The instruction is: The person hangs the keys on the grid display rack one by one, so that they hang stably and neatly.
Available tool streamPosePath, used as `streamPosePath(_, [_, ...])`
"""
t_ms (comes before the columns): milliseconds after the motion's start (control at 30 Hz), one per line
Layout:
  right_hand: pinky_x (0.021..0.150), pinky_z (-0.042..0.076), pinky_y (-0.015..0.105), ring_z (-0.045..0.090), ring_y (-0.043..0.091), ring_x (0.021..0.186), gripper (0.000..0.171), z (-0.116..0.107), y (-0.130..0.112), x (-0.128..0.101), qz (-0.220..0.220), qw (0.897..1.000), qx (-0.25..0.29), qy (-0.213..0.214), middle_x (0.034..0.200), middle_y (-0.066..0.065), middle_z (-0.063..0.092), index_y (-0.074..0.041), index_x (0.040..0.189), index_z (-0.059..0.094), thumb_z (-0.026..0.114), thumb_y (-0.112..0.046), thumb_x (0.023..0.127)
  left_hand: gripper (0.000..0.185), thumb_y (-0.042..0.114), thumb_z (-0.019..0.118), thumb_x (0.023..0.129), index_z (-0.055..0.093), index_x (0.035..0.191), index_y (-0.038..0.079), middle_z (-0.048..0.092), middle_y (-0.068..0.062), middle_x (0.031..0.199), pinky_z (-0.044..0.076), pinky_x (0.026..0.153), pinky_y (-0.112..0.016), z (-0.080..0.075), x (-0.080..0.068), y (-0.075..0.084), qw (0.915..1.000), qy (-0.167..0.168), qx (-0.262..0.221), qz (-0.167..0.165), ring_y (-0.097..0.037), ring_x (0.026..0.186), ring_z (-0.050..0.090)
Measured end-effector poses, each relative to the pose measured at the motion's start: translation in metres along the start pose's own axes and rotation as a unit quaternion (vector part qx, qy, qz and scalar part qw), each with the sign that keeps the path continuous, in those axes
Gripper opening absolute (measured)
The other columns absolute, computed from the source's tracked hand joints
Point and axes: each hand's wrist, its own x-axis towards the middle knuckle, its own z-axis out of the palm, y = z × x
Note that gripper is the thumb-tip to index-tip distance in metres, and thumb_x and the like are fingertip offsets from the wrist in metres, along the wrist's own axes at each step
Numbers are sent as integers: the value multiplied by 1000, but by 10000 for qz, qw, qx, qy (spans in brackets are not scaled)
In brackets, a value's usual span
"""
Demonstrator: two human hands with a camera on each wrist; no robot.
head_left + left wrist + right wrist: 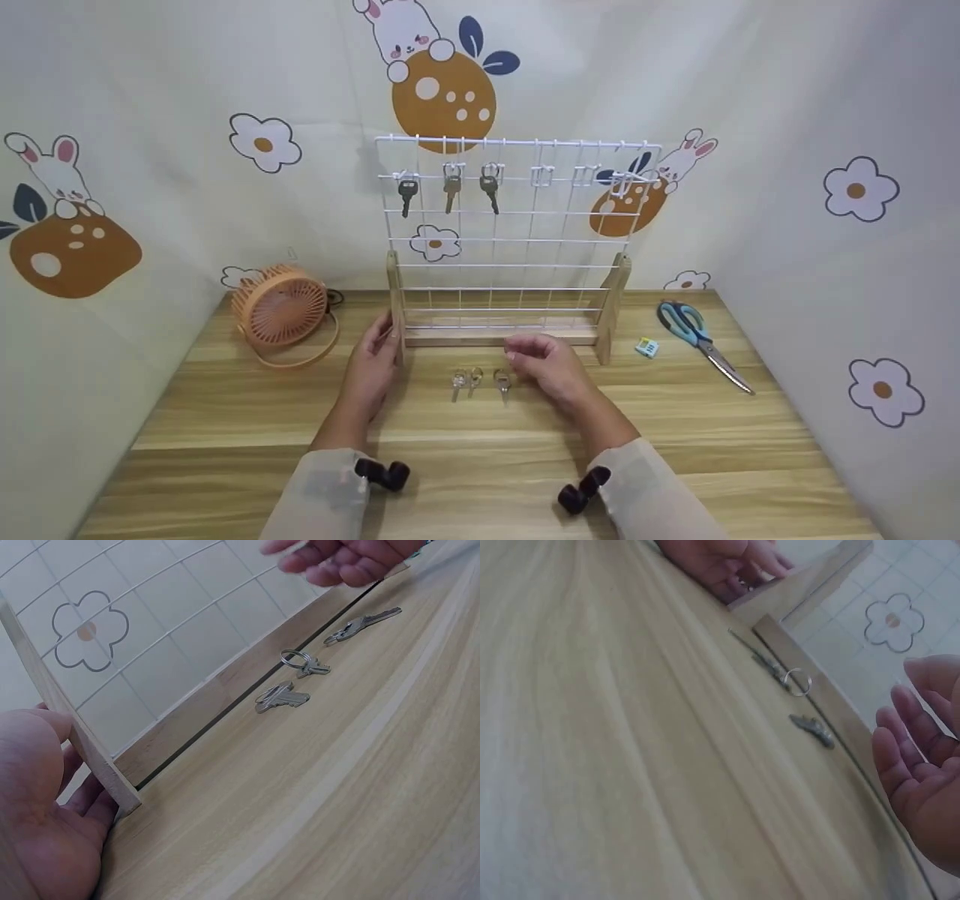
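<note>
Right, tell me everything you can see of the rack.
The rack is a white grid, seemingly metal wire, standing upright toward the back of the table between two legs that look like pale wood. A similar bar joins them low down. White hooks line its upper part: keys hang from the three on the left, while the three on the right are bare, the last sitting askew. The left hand touches the left leg.

Keys [503, 381] were seen on a table [480, 457] before a rack [510, 265], which was flanked by a fan [285, 309], left, and scissors [705, 346], right.
</note>
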Motion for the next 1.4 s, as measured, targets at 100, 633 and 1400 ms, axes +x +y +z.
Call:
streamPosePath(100, [86,63,28,73,15,101,40,-1,9,2,-67,9992,-325,-228,130,27,71,9,131,68,77,-3,94,55,33,52,115,40,166,18,41,-9,171,37,130,-49,0,1,-1,10000,27,-2,-10,-29,159,39])
streamPosePath(633, [92,54,23,66,18,106,31,1,13,-1,-527,9690,-2282,-783,122,14,77,-3,124,76,75,2,93,55,31,52,115,39,166,18,40,-10,172,35,132,-48,1,1,-3,10000,57,25,39,-30,160,38])
streamPosePath(1400, [81,62,24,74,10,87,24,-6,11,3,-175,9919,-1224,-279,104,11,83,3,115,79,81,-9,94,56,33,52,115,37,167,20,38,-7,173,37,130,-47,-1,0,-2,10000,-5,7,-16,-28,160,37])
